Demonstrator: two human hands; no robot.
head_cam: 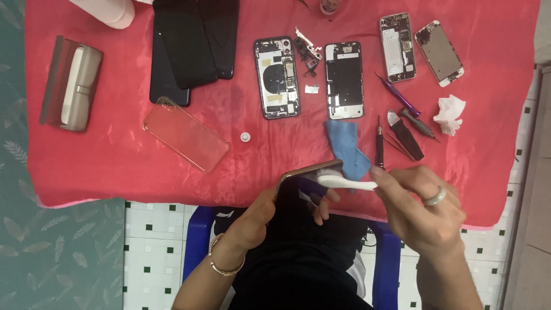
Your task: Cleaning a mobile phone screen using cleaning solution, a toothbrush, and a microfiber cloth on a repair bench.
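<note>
While a phone (307,172) is gripped on edge by the left hand (261,215) just over the near rim of the red-covered surface (115,155), a white brush (344,183) is pinched in the right hand (427,215), its head laid against the phone's upper side. Both hands are thus closed, each grip clenched on its own thing. A ring is worn on the right hand and bracelets on the left wrist. Just beyond the phone a blue cloth (347,148) is spread, with a black screwdriver (379,143) beside it. Farther back, two opened phone bodies (276,77) are laid side by side, and a clear case (186,135) is set to the left.
</note>
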